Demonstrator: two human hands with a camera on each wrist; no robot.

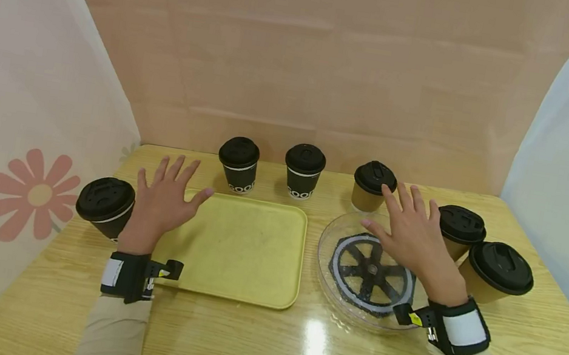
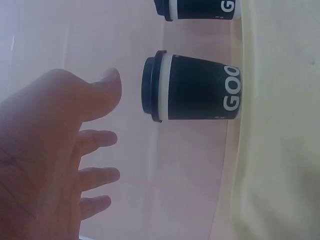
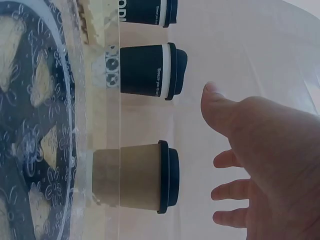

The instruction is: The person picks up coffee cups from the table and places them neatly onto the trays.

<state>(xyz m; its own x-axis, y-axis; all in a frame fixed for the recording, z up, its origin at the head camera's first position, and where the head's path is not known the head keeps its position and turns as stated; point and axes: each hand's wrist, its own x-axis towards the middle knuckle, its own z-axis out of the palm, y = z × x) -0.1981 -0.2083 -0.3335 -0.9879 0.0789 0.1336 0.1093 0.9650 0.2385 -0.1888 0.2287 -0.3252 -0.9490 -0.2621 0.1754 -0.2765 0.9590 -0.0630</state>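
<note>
My left hand [image 1: 161, 205] hovers with fingers spread over the left end of a yellow rectangular tray [image 1: 246, 251], holding nothing. A black paper cup with a black lid [image 1: 105, 200] stands just left of that wrist. In the left wrist view, another lidded black cup [image 2: 200, 87] is upright beyond the thumb, apart from it. Over the right part of a round clear plastic dish [image 1: 325, 285] is my right hand [image 1: 410, 236], also spread and holding nothing. A lidded brown cup [image 3: 135, 177] appears beyond its fingers in the right wrist view, with a gap between.
Two black cups [image 1: 241, 177] [image 1: 301, 183] and a brown cup [image 1: 366, 199] line the table's back edge. Two more brown cups, with black lids [image 1: 461, 223] [image 1: 501, 267], stand at the right. Cloth walls [image 1: 300, 69] enclose the wooden table [image 1: 238, 342] at the back and sides.
</note>
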